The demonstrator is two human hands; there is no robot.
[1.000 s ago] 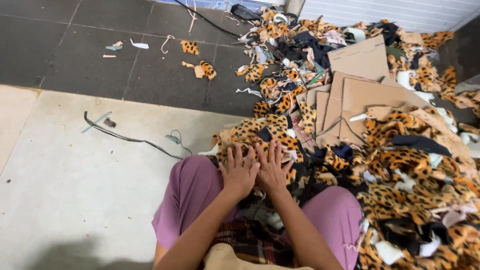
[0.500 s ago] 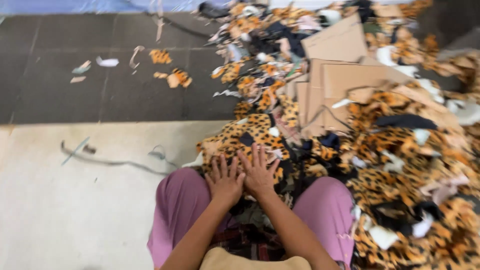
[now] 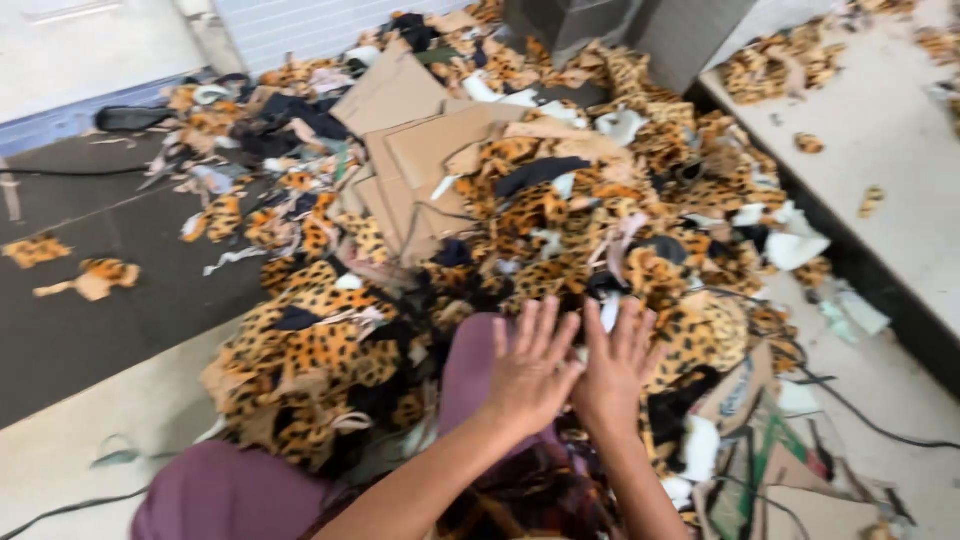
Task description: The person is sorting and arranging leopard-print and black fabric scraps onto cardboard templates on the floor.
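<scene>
Both hands are out in front, side by side and touching at the thumbs: the left hand [image 3: 533, 368] and the right hand [image 3: 612, 368] each with the grip apart, fingers spread flat, clamped on nothing. Just ahead of the fingertips and on both sides spreads the big heap of orange leopard-print plush fabric scraps [image 3: 560, 215], mixed with white and black offcuts. Beyond the heap lie flat brown cardboard sheets [image 3: 420, 140]. Under the wrists sit the knees in mauve trousers [image 3: 215, 490] and a dark plaid cloth [image 3: 530, 490]. Left of the hands, a folded wad of leopard-print fabric [image 3: 300, 350] rests on the pale concrete floor [image 3: 60, 470].
</scene>
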